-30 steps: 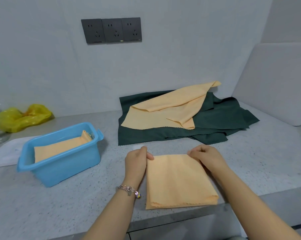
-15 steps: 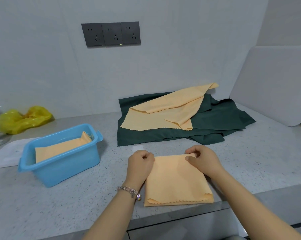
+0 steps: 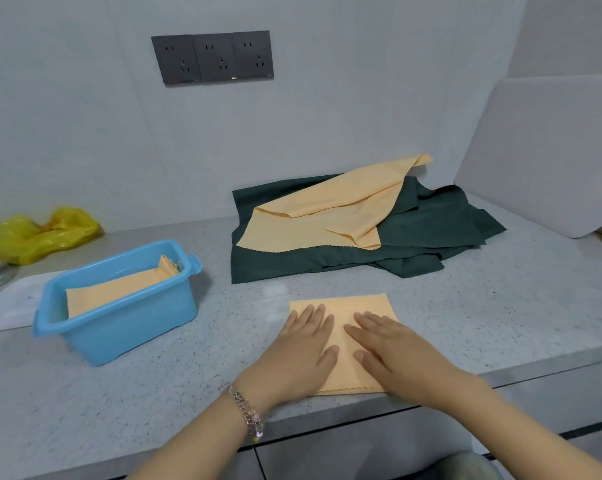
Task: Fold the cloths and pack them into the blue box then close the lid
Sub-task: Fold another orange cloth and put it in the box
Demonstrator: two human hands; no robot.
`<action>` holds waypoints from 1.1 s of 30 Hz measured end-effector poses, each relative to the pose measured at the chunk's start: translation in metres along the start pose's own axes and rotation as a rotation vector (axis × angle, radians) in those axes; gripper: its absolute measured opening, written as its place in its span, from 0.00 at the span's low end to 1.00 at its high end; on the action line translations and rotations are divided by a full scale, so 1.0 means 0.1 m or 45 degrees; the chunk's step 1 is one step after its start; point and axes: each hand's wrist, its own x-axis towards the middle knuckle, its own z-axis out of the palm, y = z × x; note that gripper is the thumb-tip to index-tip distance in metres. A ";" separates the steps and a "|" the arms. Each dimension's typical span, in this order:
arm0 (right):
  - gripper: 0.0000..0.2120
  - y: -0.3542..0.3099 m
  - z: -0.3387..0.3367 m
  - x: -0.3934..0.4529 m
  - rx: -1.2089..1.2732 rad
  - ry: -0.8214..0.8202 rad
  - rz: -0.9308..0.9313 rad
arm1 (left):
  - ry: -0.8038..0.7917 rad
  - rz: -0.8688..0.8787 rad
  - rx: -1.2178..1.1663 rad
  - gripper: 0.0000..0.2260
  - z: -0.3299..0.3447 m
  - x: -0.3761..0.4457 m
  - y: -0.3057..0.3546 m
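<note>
A folded orange cloth (image 3: 348,306) lies flat near the counter's front edge. My left hand (image 3: 298,351) and my right hand (image 3: 393,351) press on it side by side, fingers straight. The blue box (image 3: 119,323) stands to the left, lid off, with a folded orange cloth (image 3: 116,289) inside. Behind, an unfolded orange cloth (image 3: 327,216) lies rumpled on a heap of dark green cloths (image 3: 431,230).
A white flat sheet (image 3: 8,306), perhaps the lid, lies left of the box. A yellow plastic bag (image 3: 40,233) sits at the back left. A white board (image 3: 549,150) leans at the right. The counter edge (image 3: 500,375) runs just under my wrists.
My hands let go of the cloth's far corners, which they were pinching, and now lie flat on it. The cloth looks shorter, folded once more.
</note>
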 end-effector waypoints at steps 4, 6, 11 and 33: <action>0.25 0.05 0.11 -0.03 -0.020 0.032 -0.014 | -0.034 -0.029 0.051 0.26 0.11 0.00 -0.09; 0.25 0.05 0.16 -0.03 -0.045 0.074 -0.010 | -0.027 -0.029 0.069 0.26 0.15 0.02 -0.11; 0.15 0.01 0.10 -0.14 0.140 0.393 -0.127 | 0.224 0.049 0.023 0.22 0.20 -0.02 -0.12; 0.21 0.04 -0.08 -0.38 0.257 0.272 -0.069 | 0.157 0.227 -0.370 0.18 -0.04 -0.32 -0.17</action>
